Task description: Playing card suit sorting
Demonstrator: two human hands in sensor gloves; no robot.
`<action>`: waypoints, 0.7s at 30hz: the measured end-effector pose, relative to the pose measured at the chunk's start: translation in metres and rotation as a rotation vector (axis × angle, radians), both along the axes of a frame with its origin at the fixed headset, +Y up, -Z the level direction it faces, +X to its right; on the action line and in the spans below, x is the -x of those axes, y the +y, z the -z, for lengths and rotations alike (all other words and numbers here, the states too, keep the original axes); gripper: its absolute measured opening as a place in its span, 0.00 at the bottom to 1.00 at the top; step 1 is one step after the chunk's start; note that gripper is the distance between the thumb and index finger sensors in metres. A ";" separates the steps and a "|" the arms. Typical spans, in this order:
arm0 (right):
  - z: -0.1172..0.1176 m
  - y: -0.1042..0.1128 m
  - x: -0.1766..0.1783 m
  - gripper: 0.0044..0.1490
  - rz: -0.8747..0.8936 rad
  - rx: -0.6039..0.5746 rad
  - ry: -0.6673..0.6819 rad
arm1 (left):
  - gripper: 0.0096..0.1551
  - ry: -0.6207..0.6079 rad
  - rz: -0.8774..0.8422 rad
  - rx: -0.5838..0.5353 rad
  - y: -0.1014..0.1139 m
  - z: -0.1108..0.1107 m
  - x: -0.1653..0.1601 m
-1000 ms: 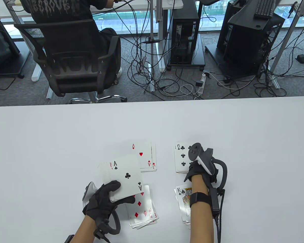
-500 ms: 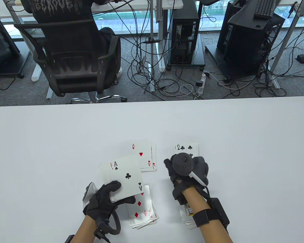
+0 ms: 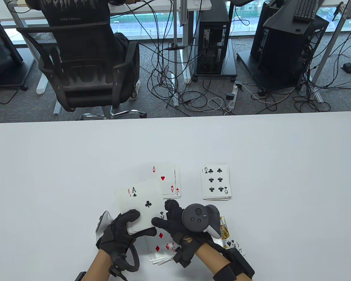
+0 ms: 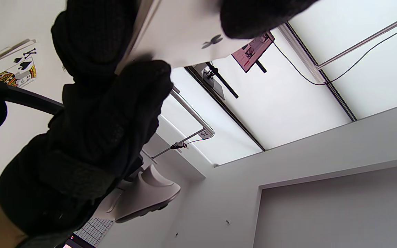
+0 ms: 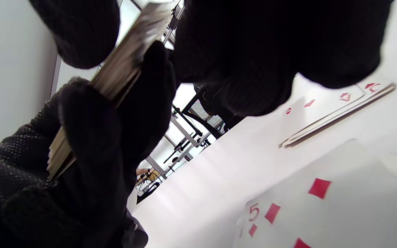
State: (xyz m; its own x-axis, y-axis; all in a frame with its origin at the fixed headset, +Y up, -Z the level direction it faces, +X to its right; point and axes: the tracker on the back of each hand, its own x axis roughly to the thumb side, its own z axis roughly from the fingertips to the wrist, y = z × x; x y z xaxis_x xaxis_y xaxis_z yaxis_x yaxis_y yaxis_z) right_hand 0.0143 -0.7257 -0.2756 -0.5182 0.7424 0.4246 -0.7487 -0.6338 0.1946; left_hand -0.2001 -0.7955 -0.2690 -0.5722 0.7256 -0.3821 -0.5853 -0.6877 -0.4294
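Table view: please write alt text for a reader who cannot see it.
Left hand holds a deck with the ace of clubs on top; right hand reaches its corner. Four face-up piles lie on the white table: hearts, clubs, diamonds, spades.

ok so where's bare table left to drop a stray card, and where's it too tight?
Bare: the whole far half of the table beyond the hearts pile and clubs pile, plus both wide flanks. A narrow strip runs between those two piles. Crowded: the near centre, where both hands meet over the diamonds pile, beside the spades pile.
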 end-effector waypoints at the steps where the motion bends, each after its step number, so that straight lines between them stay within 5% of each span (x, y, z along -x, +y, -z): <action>1: 0.000 -0.001 0.000 0.49 0.017 -0.004 -0.010 | 0.31 0.000 0.000 -0.001 0.000 0.000 0.000; 9: 0.002 -0.003 -0.001 0.28 0.124 -0.006 -0.052 | 0.31 -0.003 0.012 -0.002 -0.001 0.000 0.000; 21: 0.022 0.000 -0.029 0.26 0.155 0.101 -0.115 | 0.31 -0.003 0.008 -0.007 0.000 0.000 0.000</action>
State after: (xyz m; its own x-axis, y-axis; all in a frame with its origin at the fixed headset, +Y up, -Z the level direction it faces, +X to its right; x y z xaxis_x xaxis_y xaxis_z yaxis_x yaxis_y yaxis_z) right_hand 0.0433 -0.7255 -0.2980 -0.4357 0.8525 0.2889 -0.8563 -0.4914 0.1588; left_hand -0.1998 -0.7960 -0.2693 -0.5651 0.7332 -0.3783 -0.5899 -0.6796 -0.4361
